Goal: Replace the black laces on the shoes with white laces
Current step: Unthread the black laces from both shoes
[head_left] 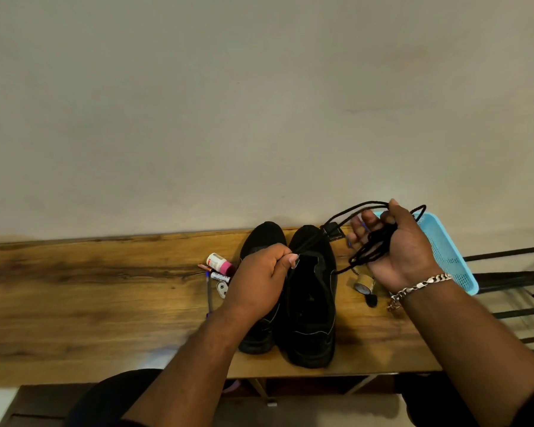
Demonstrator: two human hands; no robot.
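Observation:
Two black shoes stand side by side on the wooden table, the left shoe partly under my arm, the right shoe in full view with toes toward the wall. My left hand pinches the right shoe's tongue near the eyelets. My right hand is raised to the right of the shoes and grips a bundle of black lace. Strands of that lace run taut from my right hand down to the right shoe. No white lace is in view.
A light blue plastic basket sits at the table's right end behind my right hand. A roll of tape lies under that hand. Left of the shoes lie a small white bottle with a pink cap, batteries and a pen.

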